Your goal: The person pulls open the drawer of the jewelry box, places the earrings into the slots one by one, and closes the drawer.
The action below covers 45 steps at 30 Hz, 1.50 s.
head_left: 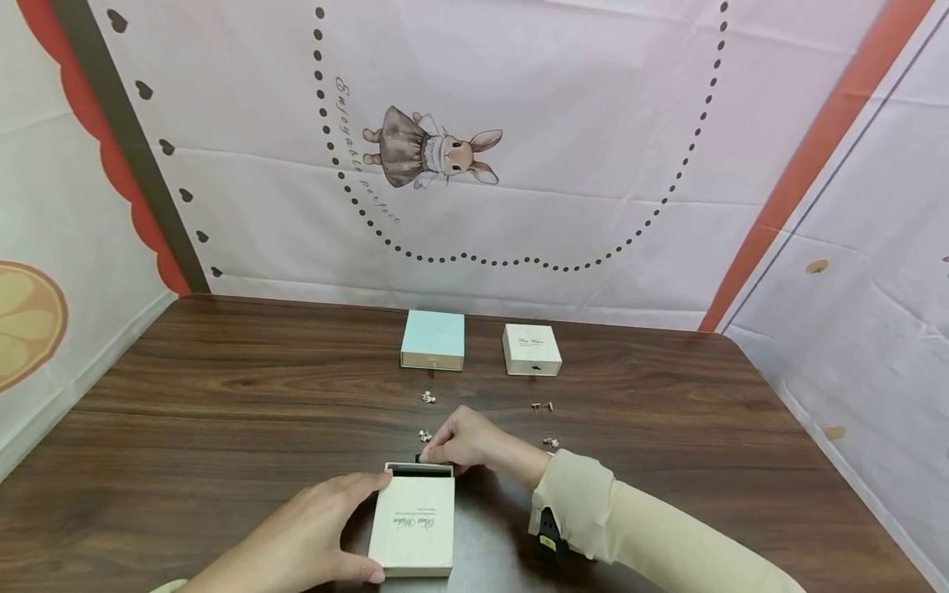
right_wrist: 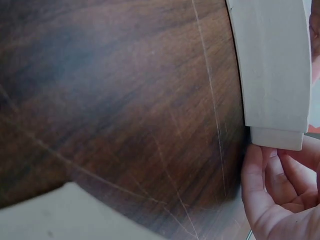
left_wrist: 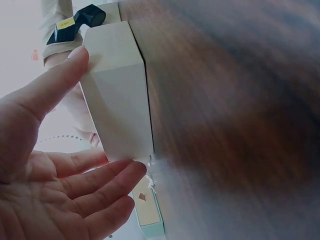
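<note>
A white drawer box (head_left: 411,531) with printed lettering lies on the table near the front edge. Its drawer (head_left: 437,472) is pulled out slightly at the far end, showing a dark interior. My left hand (head_left: 311,523) holds the box from the left, thumb near its front corner and fingers at the far one; the left wrist view shows the same grip on the box's side (left_wrist: 117,110). At the far end, my right hand (head_left: 470,441) pinches a black pull tab (head_left: 418,458) on the drawer. In the right wrist view its fingers (right_wrist: 255,180) curl against the drawer end (right_wrist: 277,139).
Farther back stand a light blue drawer box (head_left: 433,333) and a smaller white box (head_left: 532,347). Small silvery pieces like stud earrings lie in little groups: two on the left (head_left: 427,397) and two on the right (head_left: 542,407). A printed cloth (head_left: 578,165) hangs behind the table.
</note>
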Each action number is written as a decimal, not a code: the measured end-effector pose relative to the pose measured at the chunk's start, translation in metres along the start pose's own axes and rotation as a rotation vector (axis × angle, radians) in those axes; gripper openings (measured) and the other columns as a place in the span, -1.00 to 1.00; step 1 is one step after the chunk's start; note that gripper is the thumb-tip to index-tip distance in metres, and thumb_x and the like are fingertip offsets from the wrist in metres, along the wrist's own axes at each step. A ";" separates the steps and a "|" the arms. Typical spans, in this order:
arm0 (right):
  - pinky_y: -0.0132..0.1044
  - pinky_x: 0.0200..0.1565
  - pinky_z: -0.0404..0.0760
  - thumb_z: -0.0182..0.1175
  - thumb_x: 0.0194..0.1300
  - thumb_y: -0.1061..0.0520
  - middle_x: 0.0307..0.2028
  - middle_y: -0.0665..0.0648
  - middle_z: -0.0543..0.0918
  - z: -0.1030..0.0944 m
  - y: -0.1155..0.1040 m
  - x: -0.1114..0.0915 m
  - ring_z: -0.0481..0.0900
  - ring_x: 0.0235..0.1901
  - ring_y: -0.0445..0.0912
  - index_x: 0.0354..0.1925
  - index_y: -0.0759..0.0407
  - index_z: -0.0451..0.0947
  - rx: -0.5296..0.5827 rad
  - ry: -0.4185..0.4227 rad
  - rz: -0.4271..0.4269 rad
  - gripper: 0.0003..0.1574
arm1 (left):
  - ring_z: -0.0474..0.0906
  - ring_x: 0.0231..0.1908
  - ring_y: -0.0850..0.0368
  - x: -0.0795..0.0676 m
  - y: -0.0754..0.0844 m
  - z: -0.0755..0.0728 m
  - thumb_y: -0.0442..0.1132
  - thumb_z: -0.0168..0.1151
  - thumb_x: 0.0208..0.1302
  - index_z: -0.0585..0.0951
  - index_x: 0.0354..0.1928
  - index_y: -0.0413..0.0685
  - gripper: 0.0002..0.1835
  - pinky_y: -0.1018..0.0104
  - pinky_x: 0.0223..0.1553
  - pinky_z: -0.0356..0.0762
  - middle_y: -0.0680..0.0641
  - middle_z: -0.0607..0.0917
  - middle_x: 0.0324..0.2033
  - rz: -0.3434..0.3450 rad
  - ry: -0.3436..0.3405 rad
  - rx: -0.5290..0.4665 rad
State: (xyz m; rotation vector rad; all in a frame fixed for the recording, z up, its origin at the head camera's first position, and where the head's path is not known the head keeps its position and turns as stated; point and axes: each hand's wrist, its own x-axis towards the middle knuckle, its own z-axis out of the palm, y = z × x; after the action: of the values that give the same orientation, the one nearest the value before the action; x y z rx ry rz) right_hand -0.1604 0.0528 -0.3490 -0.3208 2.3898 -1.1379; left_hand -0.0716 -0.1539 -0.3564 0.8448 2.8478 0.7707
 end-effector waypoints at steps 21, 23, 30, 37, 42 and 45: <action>-0.26 -0.57 0.60 0.29 0.09 0.26 -0.49 0.14 0.68 0.000 -0.006 0.005 0.60 -0.65 -0.09 -0.48 0.28 0.70 -0.032 0.027 0.040 -0.91 | 0.50 -0.02 0.00 -0.002 0.000 0.000 0.27 0.39 -0.27 0.45 0.13 -0.18 -0.07 0.03 -0.10 0.47 -0.09 0.55 0.02 0.005 0.015 0.014; -0.27 -0.57 0.60 0.29 0.09 0.25 -0.49 0.14 0.68 0.000 -0.005 0.006 0.60 -0.64 -0.08 -0.47 0.28 0.70 -0.029 0.026 0.043 -0.91 | 0.50 -0.02 0.00 -0.002 0.000 0.000 0.25 0.40 -0.27 0.45 0.14 -0.18 -0.07 0.03 -0.10 0.46 -0.09 0.55 0.02 0.003 0.010 0.013; -0.28 -0.57 0.59 0.28 0.09 0.25 -0.51 0.13 0.67 -0.001 -0.004 0.008 0.61 -0.63 -0.08 -0.48 0.28 0.69 -0.020 0.017 0.045 -0.90 | 0.50 -0.02 0.00 -0.004 0.000 0.000 0.23 0.41 -0.26 0.44 0.15 -0.16 -0.09 0.02 -0.09 0.46 -0.08 0.55 0.03 0.008 0.012 0.013; -0.28 -0.57 0.60 0.28 0.10 0.25 -0.47 0.14 0.68 -0.002 -0.004 0.010 0.62 -0.62 -0.08 -0.48 0.28 0.69 -0.028 0.021 0.043 -0.89 | 0.49 -0.02 -0.01 -0.005 -0.001 0.001 0.22 0.41 -0.26 0.43 0.15 -0.17 -0.09 0.02 -0.09 0.46 -0.07 0.55 0.03 0.026 0.026 0.020; -0.28 -0.57 0.60 0.28 0.09 0.26 -0.48 0.15 0.68 -0.001 -0.005 0.011 0.62 -0.62 -0.08 -0.48 0.30 0.69 -0.015 0.023 0.046 -0.89 | 0.50 -0.03 -0.01 -0.005 -0.001 0.001 0.23 0.41 -0.26 0.44 0.14 -0.18 -0.08 0.03 -0.10 0.47 -0.07 0.55 0.02 0.037 0.025 0.028; -0.29 -0.58 0.60 0.28 0.09 0.26 -0.48 0.15 0.68 -0.002 -0.004 0.011 0.62 -0.62 -0.08 -0.48 0.31 0.69 -0.011 0.021 0.043 -0.89 | 0.51 -0.04 -0.01 -0.005 -0.001 0.001 0.23 0.41 -0.26 0.44 0.14 -0.18 -0.09 0.04 -0.12 0.48 -0.06 0.56 0.01 0.043 0.025 0.033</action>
State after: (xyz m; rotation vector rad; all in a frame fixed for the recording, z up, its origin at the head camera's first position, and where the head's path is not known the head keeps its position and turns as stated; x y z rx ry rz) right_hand -0.1706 0.0468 -0.3483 -0.2611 2.4103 -1.1141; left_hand -0.0673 -0.1572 -0.3582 0.9096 2.8804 0.7458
